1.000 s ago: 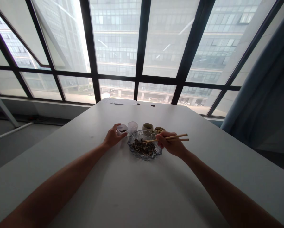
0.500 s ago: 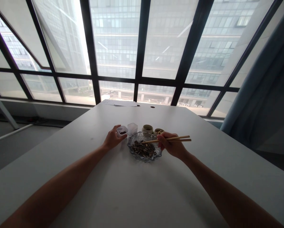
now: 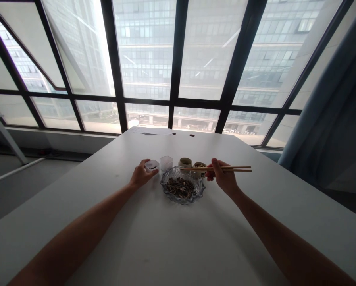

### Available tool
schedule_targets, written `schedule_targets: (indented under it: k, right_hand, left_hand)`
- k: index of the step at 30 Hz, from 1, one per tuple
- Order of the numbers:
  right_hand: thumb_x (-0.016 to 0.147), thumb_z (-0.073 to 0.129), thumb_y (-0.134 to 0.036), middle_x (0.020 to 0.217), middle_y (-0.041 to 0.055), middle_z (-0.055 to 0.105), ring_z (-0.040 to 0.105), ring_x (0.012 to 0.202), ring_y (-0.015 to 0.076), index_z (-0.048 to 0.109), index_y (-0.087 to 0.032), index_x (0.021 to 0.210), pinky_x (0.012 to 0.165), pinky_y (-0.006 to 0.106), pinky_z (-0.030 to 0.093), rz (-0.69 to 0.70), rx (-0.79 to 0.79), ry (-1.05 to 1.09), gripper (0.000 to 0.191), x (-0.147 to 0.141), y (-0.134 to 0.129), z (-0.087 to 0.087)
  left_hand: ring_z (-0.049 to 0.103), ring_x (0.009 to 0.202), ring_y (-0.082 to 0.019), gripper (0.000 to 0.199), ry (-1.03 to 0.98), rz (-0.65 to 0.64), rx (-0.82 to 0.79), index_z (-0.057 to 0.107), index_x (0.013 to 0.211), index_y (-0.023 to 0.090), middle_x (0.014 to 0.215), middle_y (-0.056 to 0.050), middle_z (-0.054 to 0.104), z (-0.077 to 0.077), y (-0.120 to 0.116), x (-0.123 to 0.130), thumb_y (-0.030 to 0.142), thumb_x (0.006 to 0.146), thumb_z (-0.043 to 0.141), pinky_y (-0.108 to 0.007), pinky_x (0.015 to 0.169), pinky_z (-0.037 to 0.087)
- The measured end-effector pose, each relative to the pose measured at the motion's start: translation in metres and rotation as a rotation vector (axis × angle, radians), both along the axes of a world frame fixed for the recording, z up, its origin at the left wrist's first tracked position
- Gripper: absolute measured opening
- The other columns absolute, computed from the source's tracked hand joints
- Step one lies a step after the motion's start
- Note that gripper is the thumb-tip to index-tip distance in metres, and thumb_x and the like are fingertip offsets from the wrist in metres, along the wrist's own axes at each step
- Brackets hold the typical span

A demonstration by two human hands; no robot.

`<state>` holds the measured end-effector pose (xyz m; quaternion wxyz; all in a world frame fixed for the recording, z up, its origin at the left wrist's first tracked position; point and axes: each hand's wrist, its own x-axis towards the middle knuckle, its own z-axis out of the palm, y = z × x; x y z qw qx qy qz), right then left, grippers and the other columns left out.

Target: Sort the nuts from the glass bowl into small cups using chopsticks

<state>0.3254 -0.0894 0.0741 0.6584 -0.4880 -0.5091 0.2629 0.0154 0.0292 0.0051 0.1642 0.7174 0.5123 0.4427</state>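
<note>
My left hand (image 3: 140, 174) grips a small clear plastic cup (image 3: 152, 165) with a few dark bits in it. Just right of that stands a second translucent cup (image 3: 166, 163). In my right hand (image 3: 224, 174) is a pair of chopsticks (image 3: 235, 169), held level, their tips over the far rim of a scalloped glass bowl (image 3: 198, 193). Sunflower seeds (image 3: 180, 187) fill the bowl's middle. Whether the tips pinch anything is too small to tell. Behind the bowl sit two small round pots: an olive-coloured pot (image 3: 185, 162) and another pot (image 3: 200, 164) with pale pieces inside, partly behind the chopsticks.
All of this stands on a long white table (image 3: 154, 238). Papers (image 3: 156, 131) lie at its far end, near two dark round holes. Large windows rise beyond, and a blue curtain (image 3: 311, 103) hangs at the right.
My right hand has moved right and the chopsticks have lifted from the seeds to the bowl's far rim. The cup in my left hand now looks tilted differently, with fewer dark bits showing.
</note>
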Motion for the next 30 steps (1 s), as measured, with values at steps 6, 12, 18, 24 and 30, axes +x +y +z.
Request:
schedule_targets:
  k: [6,12,18,24,30]
  right_hand:
    - [0.076,0.062,-0.075,0.048,0.0036,0.064,0.057,0.035,0.0147,0.061,-0.019,0.067,0.035,0.027,0.045,-0.039,0.071,0.008,0.057,0.009,0.004,-0.002]
    - [0.079,0.06,-0.074,0.048,0.0029,0.064,0.056,0.035,0.0135,0.06,-0.018,0.069,0.035,0.025,0.043,-0.186,0.146,0.06,0.057,0.025,0.013,-0.009]
    - [0.08,0.059,-0.073,0.05,0.0028,0.065,0.058,0.037,0.0134,0.06,-0.017,0.071,0.036,0.024,0.045,-0.267,0.156,0.067,0.056,0.035,0.015,-0.017]
    - [0.085,0.055,-0.07,0.051,0.0021,0.065,0.059,0.038,0.014,0.059,-0.018,0.072,0.038,0.024,0.046,-0.27,0.167,0.004,0.054,0.032,0.013,-0.023]
    - [0.092,0.053,-0.062,0.057,0.0024,0.066,0.062,0.047,0.0152,0.059,-0.021,0.072,0.048,0.027,0.051,-0.237,0.216,-0.233,0.046,0.023,0.005,-0.034]
  left_hand:
    - [0.059,0.121,-0.034,0.085,0.107,0.008,0.01,0.046,0.136,0.014,0.136,-0.021,0.058,0.028,0.001,-0.003,0.063,0.071,0.072,-0.047,0.099,0.049]
    - [0.055,0.126,-0.035,0.072,0.388,-0.204,0.149,0.048,0.136,0.017,0.135,-0.016,0.062,0.073,0.007,0.067,0.058,0.079,0.066,-0.051,0.108,0.039]
    - [0.059,0.124,-0.036,0.09,0.632,-0.254,-0.123,0.044,0.141,0.02,0.125,-0.019,0.068,0.077,0.021,0.141,0.066,0.069,0.071,-0.049,0.108,0.036]
    - [0.069,0.101,-0.034,0.065,0.655,-0.224,-0.117,0.064,0.112,0.02,0.104,-0.015,0.075,0.071,0.028,0.156,0.065,0.065,0.072,-0.042,0.09,0.05]
    - [0.06,0.115,-0.034,0.062,0.596,-0.245,0.124,0.061,0.124,0.015,0.115,-0.015,0.07,0.071,0.02,0.148,0.045,0.07,0.072,-0.043,0.102,0.044]
